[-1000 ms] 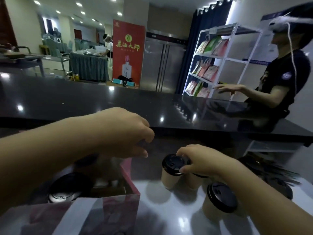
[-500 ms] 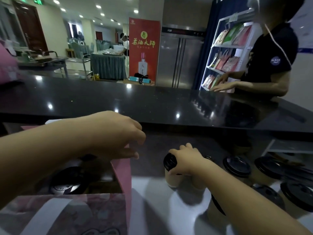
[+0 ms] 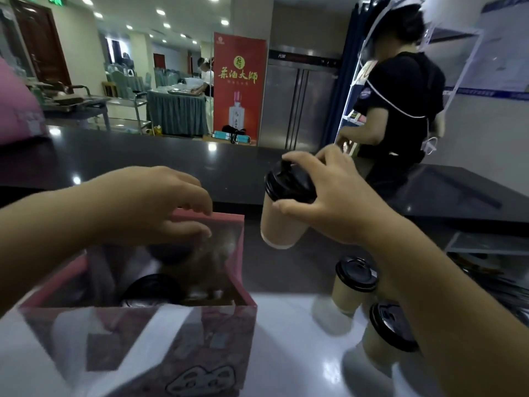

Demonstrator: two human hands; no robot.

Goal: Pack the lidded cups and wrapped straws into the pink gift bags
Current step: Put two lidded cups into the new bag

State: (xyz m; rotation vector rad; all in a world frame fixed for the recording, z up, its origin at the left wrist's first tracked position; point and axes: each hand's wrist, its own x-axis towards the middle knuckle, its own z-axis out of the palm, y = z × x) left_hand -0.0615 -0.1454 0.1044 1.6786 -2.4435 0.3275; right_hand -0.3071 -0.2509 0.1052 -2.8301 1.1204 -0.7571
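Observation:
A pink gift bag [image 3: 237, 253] stands open at the lower left, with a black-lidded cup [image 3: 151, 287] inside it. My left hand [image 3: 154, 207] pinches the bag's far rim. My right hand [image 3: 335, 202] grips a tan paper cup with a black lid [image 3: 283, 222] by its lid. That cup hangs tilted in the air just right of the bag's opening. Two more lidded cups [image 3: 355, 285] [image 3: 386, 336] stand on the white counter under my right forearm. I see no straws clearly.
A black raised counter [image 3: 171, 159] runs across behind the bag. A person in a black shirt [image 3: 400, 110] stands at its far right. Dark blurred items [image 3: 498, 282] lie at the right edge. A pink object [image 3: 17, 107] sits at far left.
My right hand has lifted a lidded cup off the counter and carried it up and left toward the bag's opening. My left hand stays at the bag's rim.

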